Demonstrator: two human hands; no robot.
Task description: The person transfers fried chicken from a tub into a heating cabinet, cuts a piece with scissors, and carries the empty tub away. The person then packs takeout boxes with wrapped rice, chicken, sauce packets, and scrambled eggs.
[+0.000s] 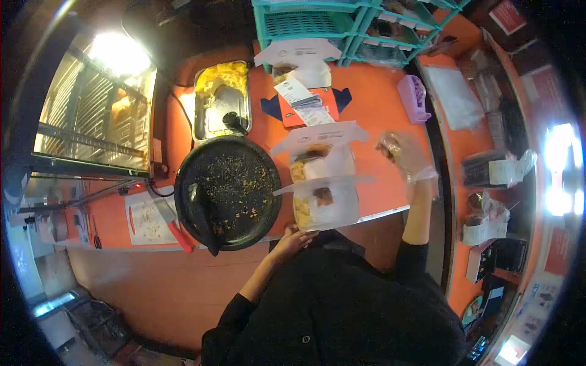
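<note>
Two open white takeaway boxes stand in a row before me. The nearest takeaway box (332,210) holds yellow food and a dark brown piece. The farther takeaway box (342,160) has similar contents. My left hand (291,241) is bare, its fingers closed at the nearest box's front left corner. To the right of the boxes, above the counter, is my right hand (403,155) in a clear plastic glove. Its fingers are closed around something small and dark, too blurred to name.
On the left are a round black pan (229,189) with crumbs, a metal tray (223,125) of yellow food and a cutting board (149,218). A third open box (308,70) and receipts (305,104) lie farther back. A purple basket (413,99) stands right; teal racks (308,24) behind.
</note>
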